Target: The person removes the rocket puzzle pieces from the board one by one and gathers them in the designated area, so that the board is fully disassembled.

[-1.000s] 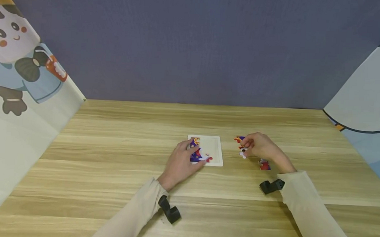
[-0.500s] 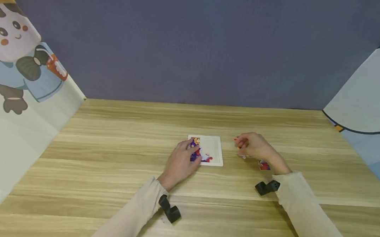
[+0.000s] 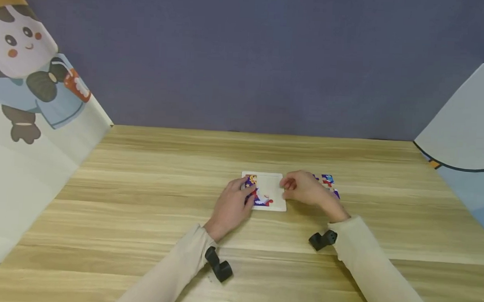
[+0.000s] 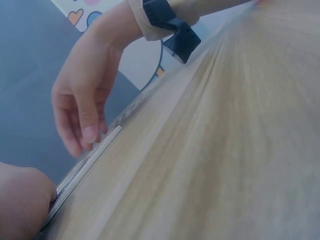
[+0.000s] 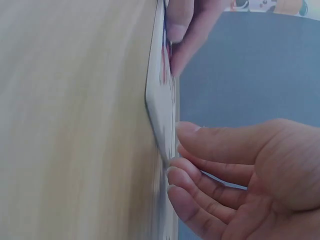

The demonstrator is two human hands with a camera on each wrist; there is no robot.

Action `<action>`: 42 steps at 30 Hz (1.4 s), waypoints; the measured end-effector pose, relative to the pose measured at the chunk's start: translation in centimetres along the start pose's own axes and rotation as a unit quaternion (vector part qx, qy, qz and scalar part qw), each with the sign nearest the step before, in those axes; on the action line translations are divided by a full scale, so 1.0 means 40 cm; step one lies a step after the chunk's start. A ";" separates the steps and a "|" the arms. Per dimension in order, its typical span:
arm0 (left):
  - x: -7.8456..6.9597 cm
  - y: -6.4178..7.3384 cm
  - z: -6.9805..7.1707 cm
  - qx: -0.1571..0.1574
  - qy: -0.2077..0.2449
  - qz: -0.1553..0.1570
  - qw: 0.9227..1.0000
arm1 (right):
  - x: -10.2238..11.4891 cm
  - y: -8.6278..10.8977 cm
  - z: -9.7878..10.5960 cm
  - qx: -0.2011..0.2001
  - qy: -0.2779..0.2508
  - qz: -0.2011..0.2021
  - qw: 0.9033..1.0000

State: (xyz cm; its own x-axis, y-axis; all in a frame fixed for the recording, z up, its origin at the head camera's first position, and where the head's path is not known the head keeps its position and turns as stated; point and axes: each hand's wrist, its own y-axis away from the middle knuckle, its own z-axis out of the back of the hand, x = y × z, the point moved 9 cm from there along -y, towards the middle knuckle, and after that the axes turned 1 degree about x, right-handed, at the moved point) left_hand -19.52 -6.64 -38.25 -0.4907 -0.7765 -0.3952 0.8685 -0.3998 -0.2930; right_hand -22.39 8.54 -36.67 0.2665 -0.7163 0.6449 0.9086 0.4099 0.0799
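A white square puzzle tray lies on the table, with purple and red jigsaw pieces along its left and lower parts. My left hand rests on the tray's left side, fingers spread over the fitted pieces; in the right wrist view its fingertips touch the tray. My right hand is at the tray's right edge, fingers loosely bent. In both wrist views no piece shows between its thumb and fingers. Behind this hand lie loose jigsaw pieces, partly hidden by it.
The wooden table runs back to a dark blue-grey wall. Printed cartoon panels stand on both sides. A black wrist camera sits at each cuff.
My right hand has moved left from the loose pieces to the tray's right edge, so pieces to its right now show. My left hand has stayed on the tray.
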 end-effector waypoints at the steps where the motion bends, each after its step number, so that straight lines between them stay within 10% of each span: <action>1: -0.001 -0.001 0.000 0.000 0.001 0.000 1.000 | 0.005 -0.003 -0.004 0.001 -0.003 0.001 1.000; 42: -0.006 0.000 0.008 0.003 0.003 -0.002 1.000 | 0.060 -0.031 -0.078 0.046 -0.035 0.004 0.998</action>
State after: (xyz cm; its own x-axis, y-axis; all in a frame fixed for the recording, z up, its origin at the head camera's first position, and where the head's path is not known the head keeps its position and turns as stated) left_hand -19.40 -6.61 -37.88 -0.4942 -0.7720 -0.3998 0.8672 -0.4053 -0.2893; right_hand -21.86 4.57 -37.59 0.2467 -0.6733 0.6970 0.8721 0.4678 0.1431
